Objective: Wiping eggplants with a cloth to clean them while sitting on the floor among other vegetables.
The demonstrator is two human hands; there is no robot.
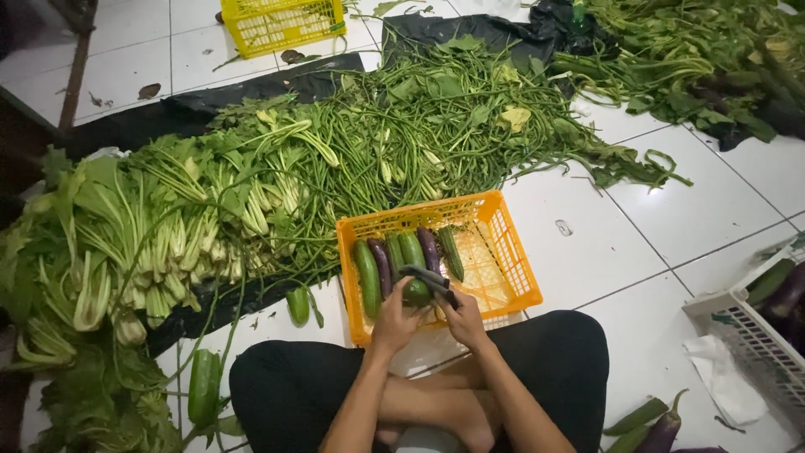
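Seated person viewed from above, legs crossed on a white tiled floor. The left hand and right hand meet at the near rim of an orange plastic crate, both with fingers curled around a slender dark purple eggplant, which lies roughly level between them and just above the crate's contents. The eggplant appears glossy, narrow and slightly curved; its ends are hidden by the hands. Inside the crate, laid side by side along the left half, are green cucumbers alternating with further purple eggplants. Beyond the crate, piles of long beans and leafy greens rest on black sheeting. A loose cucumber lies beside the left knee; a white crate stands at right; a yellow crate sits far behind.
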